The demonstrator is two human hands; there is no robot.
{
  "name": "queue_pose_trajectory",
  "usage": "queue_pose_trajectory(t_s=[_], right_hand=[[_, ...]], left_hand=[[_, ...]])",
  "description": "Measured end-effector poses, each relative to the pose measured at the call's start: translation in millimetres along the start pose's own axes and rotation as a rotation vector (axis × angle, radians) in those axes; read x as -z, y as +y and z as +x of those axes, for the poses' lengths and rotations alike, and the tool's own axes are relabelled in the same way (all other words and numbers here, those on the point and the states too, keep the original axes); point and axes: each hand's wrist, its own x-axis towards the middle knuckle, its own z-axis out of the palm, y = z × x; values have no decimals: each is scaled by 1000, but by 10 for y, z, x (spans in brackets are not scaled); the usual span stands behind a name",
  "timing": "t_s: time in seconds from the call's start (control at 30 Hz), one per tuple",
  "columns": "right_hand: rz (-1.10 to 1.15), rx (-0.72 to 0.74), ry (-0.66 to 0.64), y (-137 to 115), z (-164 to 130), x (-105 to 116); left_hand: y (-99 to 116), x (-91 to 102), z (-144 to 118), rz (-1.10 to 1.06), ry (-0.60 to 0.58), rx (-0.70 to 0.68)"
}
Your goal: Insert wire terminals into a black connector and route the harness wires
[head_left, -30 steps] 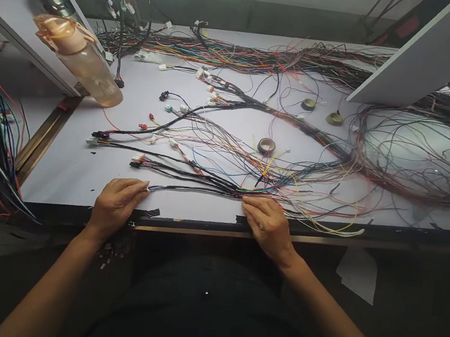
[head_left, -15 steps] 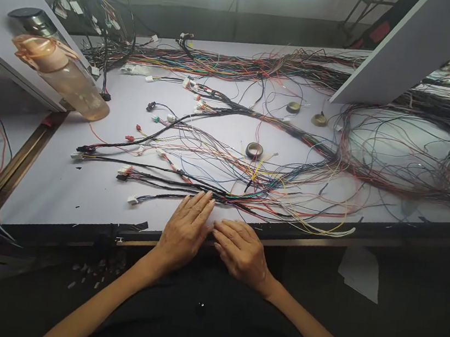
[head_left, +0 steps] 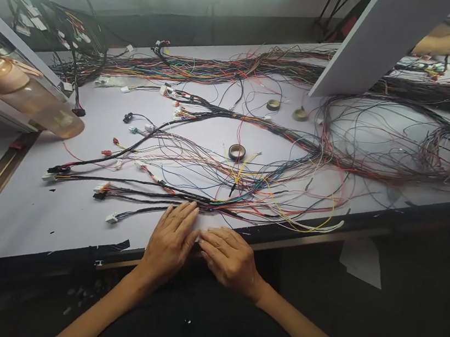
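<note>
My left hand [head_left: 171, 238] lies flat at the front edge of the table, fingers stretched, their tips against the taped black branches of a wire harness [head_left: 188, 192]. Close beside it rests my right hand [head_left: 230, 257], fingers extended and slightly bent, holding nothing that shows. The thumb side of the left hand nearly meets the right fingertips. The harness branches end at the left in connectors, among them a white connector [head_left: 111, 218] and a black connector [head_left: 99, 195]. Behind the hands, loose coloured wires fan out around a roll of tape [head_left: 237, 152].
A bottle [head_left: 32, 90] leans at the left. Two more tape rolls, one dark [head_left: 273, 104] and one tan [head_left: 299, 114], lie farther back. A long wire bundle [head_left: 205, 69] runs along the back. A white panel [head_left: 356, 53] stands at right; beyond it shows another person's hand [head_left: 449, 42].
The camera view has shifted, so the table and bottle appear farther left. My hands keep nearly the same pose by the harness. The other person's hand shows more clearly.
</note>
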Motion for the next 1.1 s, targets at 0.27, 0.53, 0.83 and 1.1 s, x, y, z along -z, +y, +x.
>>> queue_pose_trajectory(t_s=[0.27, 0.53, 0.83, 1.1], right_hand=[[2, -9, 19, -21, -15, 19], [22, -9, 1, -28, -23, 23], [33, -14, -9, -11, -52, 10], [24, -13, -16, -17, -30, 34]], left_hand=[[60, -53, 193, 51, -155, -68], [118, -99, 108, 43, -165, 12], [139, -101, 118, -10, -133, 39], [74, -34, 408, -50, -12, 47]])
